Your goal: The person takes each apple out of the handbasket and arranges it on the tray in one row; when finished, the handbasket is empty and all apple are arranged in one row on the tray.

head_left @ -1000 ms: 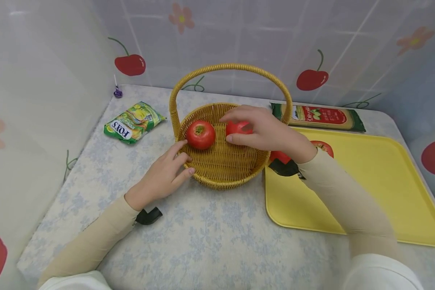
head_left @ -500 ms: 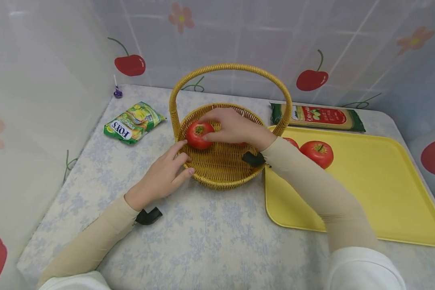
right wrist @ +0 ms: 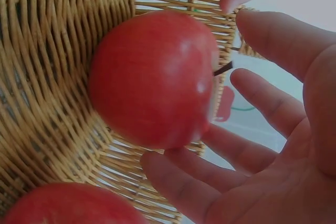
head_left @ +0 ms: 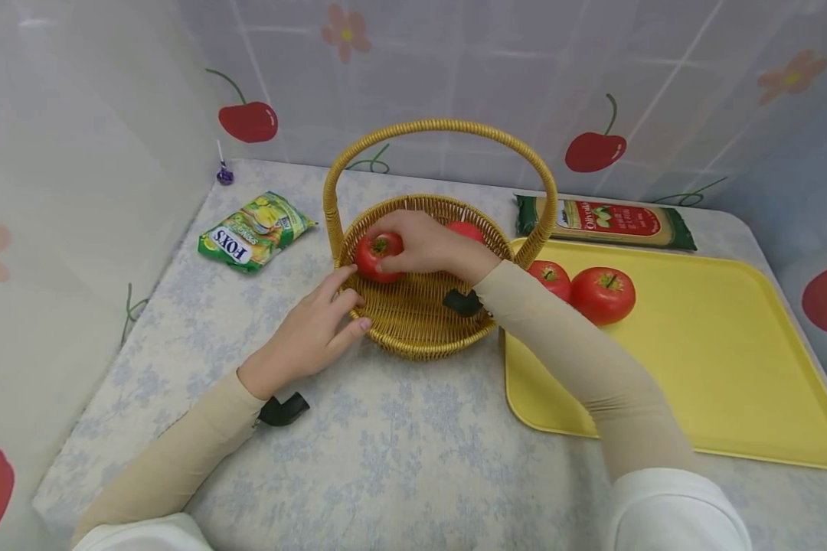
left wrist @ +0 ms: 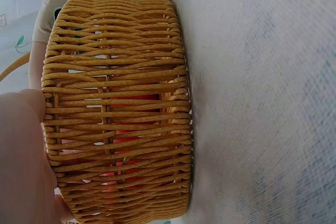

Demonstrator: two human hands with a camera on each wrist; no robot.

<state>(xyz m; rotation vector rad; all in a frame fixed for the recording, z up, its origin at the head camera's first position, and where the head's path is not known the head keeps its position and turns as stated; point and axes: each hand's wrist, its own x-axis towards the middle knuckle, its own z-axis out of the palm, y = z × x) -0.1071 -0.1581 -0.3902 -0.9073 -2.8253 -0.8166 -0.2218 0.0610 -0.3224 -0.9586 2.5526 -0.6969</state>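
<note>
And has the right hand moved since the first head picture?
Yes, left: judged against the basket, the right hand has moved across to the left-hand apple.

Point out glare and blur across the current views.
Head: pale glare streaks cross the printed wall; left wrist: the basket shows crisp weave, the left hand looks softer; right wrist: the nearer apple shows pale highlights and slight blur, and the upper right corner washes out nearly white.

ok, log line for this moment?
right grip: open, at apple in basket | left grip: on basket rim | basket: two apples | tray: two more apples
</note>
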